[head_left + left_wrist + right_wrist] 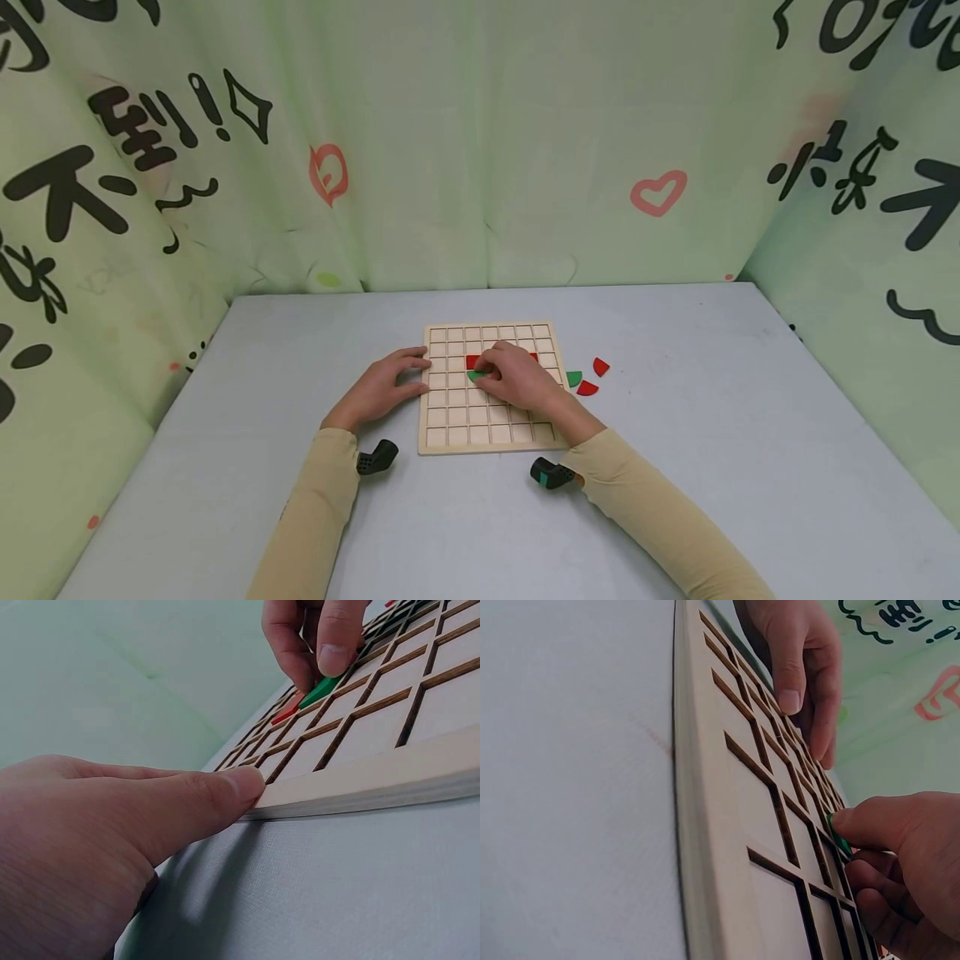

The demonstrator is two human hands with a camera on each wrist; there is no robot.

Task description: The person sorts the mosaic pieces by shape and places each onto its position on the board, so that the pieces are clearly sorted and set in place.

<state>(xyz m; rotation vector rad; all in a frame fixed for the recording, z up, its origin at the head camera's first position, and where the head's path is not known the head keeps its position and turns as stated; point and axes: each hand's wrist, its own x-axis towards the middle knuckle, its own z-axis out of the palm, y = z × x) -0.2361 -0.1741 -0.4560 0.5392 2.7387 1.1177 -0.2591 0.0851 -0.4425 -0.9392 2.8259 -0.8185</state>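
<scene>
A wooden grid board [450,425] lies flat on the table. My right hand [517,379] reaches over it and pinches a green piece [319,693] between thumb and forefinger, low over a cell. Just beyond that lies a red piece [472,362] in the grid. Another bit of red [534,356] shows past the knuckles; whatever lies between is hidden by the hand. With fingers extended, my left hand [382,385] touches the board's left edge, its thumb [236,784] resting on the rim in the left wrist view.
Right of the board lie a loose green quarter-round piece [574,378] and two red wedge pieces, one farther back [601,367] and one nearer [587,388]. A pale green printed curtain [487,167] encloses the table [465,533] at the back and sides.
</scene>
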